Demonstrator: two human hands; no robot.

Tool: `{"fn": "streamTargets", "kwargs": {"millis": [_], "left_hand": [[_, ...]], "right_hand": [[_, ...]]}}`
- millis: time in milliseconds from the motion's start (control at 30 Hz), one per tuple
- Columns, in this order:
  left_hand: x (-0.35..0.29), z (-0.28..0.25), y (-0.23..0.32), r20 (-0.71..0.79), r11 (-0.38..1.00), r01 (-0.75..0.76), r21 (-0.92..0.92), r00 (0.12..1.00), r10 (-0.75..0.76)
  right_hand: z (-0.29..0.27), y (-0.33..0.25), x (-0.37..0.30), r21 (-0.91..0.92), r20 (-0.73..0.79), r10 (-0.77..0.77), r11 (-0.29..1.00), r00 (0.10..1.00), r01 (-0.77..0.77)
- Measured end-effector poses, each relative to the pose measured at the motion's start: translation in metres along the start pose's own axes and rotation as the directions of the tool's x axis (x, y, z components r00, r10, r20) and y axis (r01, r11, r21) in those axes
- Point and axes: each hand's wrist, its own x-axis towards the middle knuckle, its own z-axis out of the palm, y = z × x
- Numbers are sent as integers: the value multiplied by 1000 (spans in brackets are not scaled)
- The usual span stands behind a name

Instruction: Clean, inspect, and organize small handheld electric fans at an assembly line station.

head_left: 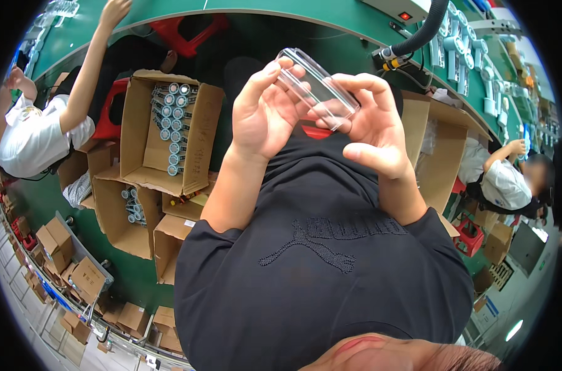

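A transparent plastic tube-like container (319,88) is held up in front of my chest, tilted with its left end higher. My left hand (265,114) is closed on its left end, thumb and fingers at the wall. Bent fingers of my right hand (380,120) support the right end, while the right thumb stands away from it. Nothing shows inside the container. Whether its ends are closed I cannot tell.
Left of me stand open cardboard boxes (197,133) with several light-blue and grey round-headed parts (174,127). A green worktable (256,20) curves ahead, with a black hose (420,37) and more pale-blue parts (459,52) at right. Another open box (445,154) stands right. Co-workers sit on both sides.
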Motion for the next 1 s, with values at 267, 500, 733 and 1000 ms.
{"fn": "streamTargets", "kwargs": {"millis": [267, 500, 733, 1000], "left_hand": [[-19, 22, -2, 65, 999, 1, -33, 998, 1], [-22, 26, -11, 238, 972, -174, 157, 962, 134], [-19, 34, -12, 355, 842, -384, 379, 900, 251], [19, 24, -4, 254, 267, -213, 940, 958, -131]], "right_hand": [[14, -10, -12, -160, -34, -134, 979, 990, 127], [7, -17, -20, -171, 26, -250, 953, 968, 251], [7, -29, -19, -227, 56, -306, 923, 950, 311], [-40, -25, -9, -220, 27, 63, 974, 998, -56]]}}
